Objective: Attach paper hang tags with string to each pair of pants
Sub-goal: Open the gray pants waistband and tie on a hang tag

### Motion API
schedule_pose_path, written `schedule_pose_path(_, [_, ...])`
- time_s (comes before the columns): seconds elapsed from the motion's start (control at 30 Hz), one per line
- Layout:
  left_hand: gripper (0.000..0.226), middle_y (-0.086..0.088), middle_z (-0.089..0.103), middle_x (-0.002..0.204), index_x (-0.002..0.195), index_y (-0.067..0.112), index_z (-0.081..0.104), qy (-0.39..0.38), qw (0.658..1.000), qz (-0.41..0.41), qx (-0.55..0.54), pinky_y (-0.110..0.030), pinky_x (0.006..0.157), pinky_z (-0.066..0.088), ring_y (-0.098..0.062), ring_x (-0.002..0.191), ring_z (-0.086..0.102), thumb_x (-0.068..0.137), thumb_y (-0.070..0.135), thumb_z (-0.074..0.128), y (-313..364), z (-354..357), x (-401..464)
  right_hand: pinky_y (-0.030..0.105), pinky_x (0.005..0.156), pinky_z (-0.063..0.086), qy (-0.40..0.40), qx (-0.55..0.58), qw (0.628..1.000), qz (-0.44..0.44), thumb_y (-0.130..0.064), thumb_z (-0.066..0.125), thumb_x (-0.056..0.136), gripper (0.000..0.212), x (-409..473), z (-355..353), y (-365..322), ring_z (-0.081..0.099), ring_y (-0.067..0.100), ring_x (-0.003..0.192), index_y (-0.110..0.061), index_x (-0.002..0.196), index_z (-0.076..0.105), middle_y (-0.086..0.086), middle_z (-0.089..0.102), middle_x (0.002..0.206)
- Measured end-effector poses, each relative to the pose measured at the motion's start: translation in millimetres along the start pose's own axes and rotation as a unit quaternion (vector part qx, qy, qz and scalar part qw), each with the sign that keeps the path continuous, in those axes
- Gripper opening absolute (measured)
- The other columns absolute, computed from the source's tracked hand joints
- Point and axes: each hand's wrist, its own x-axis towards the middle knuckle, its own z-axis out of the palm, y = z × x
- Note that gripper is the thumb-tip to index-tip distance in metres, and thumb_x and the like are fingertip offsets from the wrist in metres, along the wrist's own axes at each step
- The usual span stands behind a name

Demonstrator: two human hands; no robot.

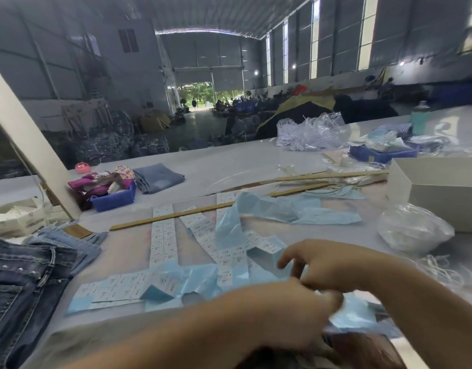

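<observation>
A: So, where does the tagging stand, and how should this step be handled?

B: Judging by the layout, it is the preparation stage: a label is being freed from a strip before it goes onto a garment. Strips of printed white labels (pixel 163 235) on pale blue backing paper (pixel 269 211) fan across the grey table (pixel 203 163) from the centre out toward eleven and one o'clock. To do it well, I would peel slowly along the strip's length, keep the backing flat, and lift one label at a time so nothing tears or sticks to its neighbour.

A: What are the hands doing?

B: Both meet low in view, around five o'clock. The left hand (pixel 296 315) has its fingers curled in, apparently pinching blue backing paper, though motion blur hides the exact contact. The right hand (pixel 328 265) hovers just above it, fingers loosely bent and spread. Whether its lower fingers grip the paper cannot be told.

A: And the pants?

B: A stack of dark denim jeans (pixel 24 283) lies at eight o'clock on the table's near left edge, with a lighter pair (pixel 70 241) on top showing a tan waistband patch. Another folded pair (pixel 160 177) rests at eleven o'clock beside a blue bin (pixel 115 199).

A: Any string?

B: Loose white string (pixel 442 272) lies at three o'clock, near a clear plastic bag (pixel 413 227).
</observation>
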Motion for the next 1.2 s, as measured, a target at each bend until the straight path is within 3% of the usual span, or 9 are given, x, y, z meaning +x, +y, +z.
schedule_pose_path(0.1, [0.029,-0.009,0.06,0.12,0.121,0.016,0.057,-0.018,0.995,-0.072,-0.065,-0.03,0.081,0.055,-0.028,0.103,0.065,0.097,0.031,0.05,-15,-53,25,0.023,0.06,0.053,-0.007,-0.015,0.999,0.034,-0.014,0.064,0.089,0.015,49,10,-2,0.062,0.009,0.064,-0.015,0.104,0.066,0.0,0.067,0.084])
schedule_pose_path(0.17, [0.026,-0.009,0.06,0.105,0.118,0.007,0.057,0.044,0.993,-0.087,0.065,-0.026,0.067,0.058,-0.024,0.088,0.066,0.099,0.02,0.046,-33,-77,47,0.026,0.066,0.053,-0.002,0.008,0.998,0.064,-0.012,0.061,0.092,0.026,81,14,-5,0.064,0.017,0.076,-0.008,0.118,0.064,0.007,0.067,0.092])
schedule_pose_path(0.3, [0.014,-0.005,0.062,0.102,0.097,0.015,0.057,0.17,0.932,-0.153,0.281,-0.037,0.088,0.055,-0.025,0.098,0.063,0.092,0.019,0.045,-91,-96,106,0.03,0.068,0.05,0.016,-0.081,0.993,0.078,-0.013,0.056,0.092,0.028,133,19,-6,0.056,0.023,0.076,-0.005,0.119,0.061,0.007,0.06,0.091])
schedule_pose_path(0.4, [0.021,0.0,0.06,0.098,0.103,0.015,0.061,0.198,0.945,-0.201,0.164,-0.04,0.094,0.048,-0.021,0.1,0.06,0.09,0.024,0.048,-144,-78,150,0.028,0.076,0.041,0.064,-0.124,0.988,0.062,-0.016,0.05,0.095,0.02,166,24,-5,0.048,0.02,0.084,-0.01,0.111,0.06,0.006,0.056,0.099])
schedule_pose_path(0.5, [0.018,0.007,0.06,0.088,0.097,0.024,0.061,0.243,0.946,-0.216,-0.01,-0.029,0.073,0.05,-0.014,0.083,0.06,0.086,0.038,0.056,-190,-31,190,0.023,0.056,0.036,0.114,-0.022,0.989,0.095,-0.016,0.051,0.091,0.013,198,52,9,0.047,0.012,0.066,-0.017,0.078,0.049,-0.003,0.052,0.081])
schedule_pose_path(0.6, [0.03,0.011,0.057,0.086,0.096,0.029,0.053,0.267,0.929,-0.216,-0.134,-0.029,0.067,0.046,-0.015,0.083,0.058,0.078,0.052,0.059,-219,9,207,0.025,0.049,0.031,0.14,0.061,0.979,0.137,-0.013,0.049,0.081,0.012,212,89,31,0.047,0.011,0.063,-0.021,0.074,0.047,-0.006,0.049,0.075])
schedule_pose_path(0.77, [0.045,0.007,0.059,0.096,0.101,0.023,0.047,0.28,0.918,-0.231,-0.159,-0.031,0.068,0.048,-0.017,0.089,0.06,0.077,0.057,0.064,-238,11,219,0.027,0.067,0.044,0.172,0.115,0.967,0.151,-0.015,0.054,0.084,0.018,219,98,51,0.057,0.011,0.085,-0.028,0.096,0.059,-0.01,0.059,0.094])
schedule_pose_path(1.0, [0.02,0.008,0.058,0.085,0.087,0.025,0.05,0.282,0.92,-0.224,-0.155,-0.027,0.056,0.038,-0.015,0.08,0.059,0.081,0.04,0.063,-238,11,223,0.025,0.06,0.047,0.296,0.195,0.931,0.084,-0.005,0.057,0.08,0.021,209,88,60,0.062,0.014,0.07,-0.021,0.071,0.067,-0.006,0.067,0.072])
schedule_pose_path(1.2, [0.021,0.006,0.058,0.093,0.1,0.024,0.05,0.311,0.911,-0.222,-0.155,-0.031,0.066,0.049,-0.015,0.083,0.058,0.08,0.025,0.059,-235,11,229,0.01,0.059,0.036,0.462,0.275,0.841,0.051,-0.002,0.056,0.086,0.02,205,77,63,0.056,0.003,0.071,-0.019,0.089,0.067,-0.01,0.063,0.075])
